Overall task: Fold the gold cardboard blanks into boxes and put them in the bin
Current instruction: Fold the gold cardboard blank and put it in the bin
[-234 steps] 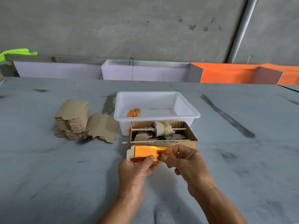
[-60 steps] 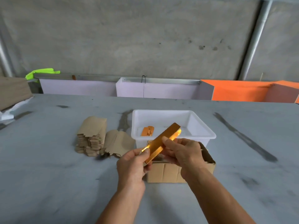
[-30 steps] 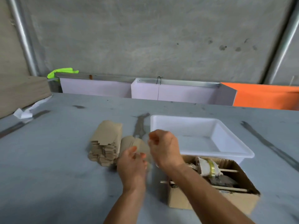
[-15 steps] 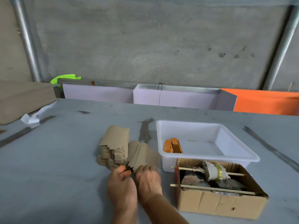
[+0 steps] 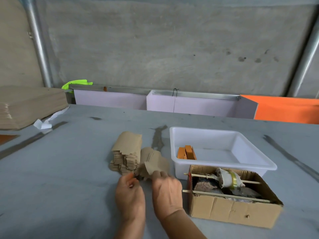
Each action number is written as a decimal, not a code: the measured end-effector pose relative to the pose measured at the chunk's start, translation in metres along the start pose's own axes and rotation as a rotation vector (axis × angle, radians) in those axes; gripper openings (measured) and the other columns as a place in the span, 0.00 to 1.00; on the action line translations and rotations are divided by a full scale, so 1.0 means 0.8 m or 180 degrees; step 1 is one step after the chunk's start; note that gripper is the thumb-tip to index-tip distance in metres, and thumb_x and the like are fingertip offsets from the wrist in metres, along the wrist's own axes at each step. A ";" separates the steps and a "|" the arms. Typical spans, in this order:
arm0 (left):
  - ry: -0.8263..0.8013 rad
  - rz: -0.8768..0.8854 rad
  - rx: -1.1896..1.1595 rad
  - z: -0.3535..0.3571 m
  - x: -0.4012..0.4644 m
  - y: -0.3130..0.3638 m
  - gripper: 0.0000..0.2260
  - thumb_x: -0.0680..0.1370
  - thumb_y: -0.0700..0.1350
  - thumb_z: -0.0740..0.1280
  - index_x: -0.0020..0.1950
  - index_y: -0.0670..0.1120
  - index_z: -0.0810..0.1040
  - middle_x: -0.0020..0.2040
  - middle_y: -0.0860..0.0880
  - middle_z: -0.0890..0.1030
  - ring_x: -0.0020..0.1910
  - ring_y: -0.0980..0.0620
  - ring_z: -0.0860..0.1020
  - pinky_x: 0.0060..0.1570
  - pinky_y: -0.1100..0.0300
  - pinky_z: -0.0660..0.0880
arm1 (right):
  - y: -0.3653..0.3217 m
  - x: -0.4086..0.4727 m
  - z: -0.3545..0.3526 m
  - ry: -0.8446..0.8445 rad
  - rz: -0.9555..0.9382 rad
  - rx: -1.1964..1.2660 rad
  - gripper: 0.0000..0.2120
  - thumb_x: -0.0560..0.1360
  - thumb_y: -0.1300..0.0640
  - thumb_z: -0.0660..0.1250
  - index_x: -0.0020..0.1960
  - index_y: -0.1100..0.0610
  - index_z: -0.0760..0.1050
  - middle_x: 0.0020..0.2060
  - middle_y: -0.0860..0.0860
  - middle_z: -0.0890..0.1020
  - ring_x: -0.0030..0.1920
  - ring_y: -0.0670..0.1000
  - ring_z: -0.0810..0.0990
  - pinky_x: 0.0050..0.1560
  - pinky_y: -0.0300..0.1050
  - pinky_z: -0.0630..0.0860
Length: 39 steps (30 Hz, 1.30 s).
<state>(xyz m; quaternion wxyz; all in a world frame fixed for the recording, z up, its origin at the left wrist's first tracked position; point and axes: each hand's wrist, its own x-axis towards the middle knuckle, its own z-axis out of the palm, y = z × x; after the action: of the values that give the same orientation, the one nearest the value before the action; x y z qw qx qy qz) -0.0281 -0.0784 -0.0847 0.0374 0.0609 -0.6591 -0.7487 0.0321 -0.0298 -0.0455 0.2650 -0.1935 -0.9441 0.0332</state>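
Both hands at the near edge of the fanned brown cardboard blanks [image 5: 151, 161], brown side up, on the grey bench [image 5: 69, 178]. Right hand [image 5: 166, 191] lies over the loose blanks, fingers bent onto the near edge of one; grip blurred, can't tell if it's pinching. Left hand [image 5: 129, 195] just beside it, fingers curled, touching the near edge of the pile; can't tell if it holds anything. Taller stack of blanks [image 5: 126, 152] sits left of the fan. White plastic bin [image 5: 222, 163] to the right holds folded gold-orange boxes [image 5: 187, 152] in its left end. Open brown carton of scraps and sticks [image 5: 233, 195] sits near side of the bin, touching it.
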 end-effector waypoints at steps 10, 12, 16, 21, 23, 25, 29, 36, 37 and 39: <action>-0.1114 -0.0182 -0.0252 0.002 -0.062 0.062 0.07 0.75 0.40 0.71 0.51 0.47 0.78 0.39 0.50 0.82 0.35 0.53 0.77 0.24 0.63 0.70 | 0.090 -0.046 -0.101 0.0220 0.1966 0.3111 0.08 0.71 0.62 0.71 0.34 0.55 0.80 0.30 0.48 0.82 0.36 0.50 0.81 0.39 0.46 0.78; -0.1350 -0.0129 -0.0163 0.006 -0.078 0.069 0.02 0.75 0.41 0.71 0.44 0.47 0.79 0.31 0.54 0.82 0.32 0.55 0.78 0.21 0.66 0.69 | 0.104 -0.058 -0.115 0.0064 0.2237 0.3364 0.06 0.73 0.61 0.71 0.38 0.53 0.80 0.36 0.49 0.83 0.41 0.52 0.82 0.44 0.51 0.80; -0.1721 -0.0192 -0.0140 0.014 -0.097 0.079 0.05 0.74 0.39 0.70 0.39 0.47 0.80 0.30 0.54 0.82 0.36 0.52 0.79 0.31 0.60 0.74 | 0.127 -0.074 -0.137 0.0150 0.2491 0.3726 0.03 0.76 0.58 0.68 0.45 0.51 0.79 0.39 0.49 0.83 0.41 0.50 0.82 0.35 0.40 0.76; -0.2001 0.0080 0.0037 0.023 -0.109 0.086 0.10 0.71 0.34 0.71 0.32 0.45 0.79 0.26 0.52 0.79 0.26 0.59 0.75 0.27 0.67 0.73 | 0.155 -0.080 -0.152 0.0320 0.2515 0.3676 0.08 0.76 0.59 0.67 0.39 0.54 0.80 0.31 0.47 0.80 0.35 0.49 0.77 0.31 0.38 0.70; -0.2051 0.0304 0.0145 0.026 -0.112 0.090 0.09 0.70 0.33 0.72 0.34 0.46 0.81 0.24 0.54 0.77 0.21 0.61 0.72 0.22 0.70 0.68 | 0.165 -0.084 -0.156 0.0330 0.2447 0.3728 0.08 0.76 0.61 0.67 0.38 0.56 0.81 0.35 0.52 0.82 0.38 0.51 0.79 0.34 0.41 0.73; -0.2150 0.0313 0.0199 0.029 -0.114 0.093 0.10 0.70 0.31 0.71 0.37 0.45 0.81 0.24 0.52 0.77 0.20 0.58 0.71 0.20 0.68 0.66 | 0.172 -0.089 -0.161 0.0307 0.2266 0.3712 0.10 0.75 0.62 0.68 0.36 0.57 0.82 0.35 0.52 0.84 0.38 0.48 0.80 0.37 0.39 0.72; -0.2317 -0.0018 0.0090 0.032 -0.120 0.098 0.12 0.72 0.30 0.70 0.47 0.47 0.80 0.28 0.49 0.81 0.22 0.53 0.76 0.18 0.66 0.66 | 0.182 -0.096 -0.166 0.0325 0.1835 0.3615 0.09 0.73 0.65 0.69 0.36 0.57 0.83 0.34 0.53 0.84 0.33 0.44 0.80 0.33 0.29 0.72; -0.2460 -0.0267 -0.0237 0.035 -0.127 0.095 0.04 0.69 0.37 0.74 0.41 0.41 0.82 0.37 0.43 0.84 0.30 0.50 0.82 0.28 0.64 0.76 | 0.194 -0.110 -0.165 0.0591 0.1830 0.3762 0.09 0.72 0.70 0.68 0.38 0.60 0.83 0.26 0.58 0.80 0.23 0.48 0.76 0.22 0.34 0.67; -0.2491 -0.0258 -0.0313 0.035 -0.129 0.094 0.04 0.67 0.37 0.75 0.40 0.41 0.82 0.37 0.42 0.84 0.31 0.49 0.82 0.29 0.64 0.77 | 0.195 -0.111 -0.167 0.0636 0.1874 0.3931 0.09 0.72 0.70 0.68 0.38 0.60 0.82 0.27 0.58 0.81 0.24 0.49 0.78 0.22 0.35 0.68; -0.2608 -0.0157 -0.0425 0.036 -0.133 0.094 0.05 0.64 0.39 0.75 0.38 0.41 0.83 0.37 0.43 0.84 0.34 0.48 0.83 0.33 0.63 0.78 | 0.194 -0.112 -0.168 0.0689 0.1874 0.4186 0.09 0.71 0.70 0.68 0.37 0.59 0.82 0.30 0.59 0.82 0.28 0.50 0.81 0.25 0.35 0.73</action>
<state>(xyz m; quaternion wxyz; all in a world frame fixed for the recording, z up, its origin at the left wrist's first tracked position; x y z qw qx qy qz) 0.0714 -0.0455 -0.0020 -0.2421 -0.2289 -0.5678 -0.7527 0.2255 0.0741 0.0004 0.3984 -0.2423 -0.6062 0.6442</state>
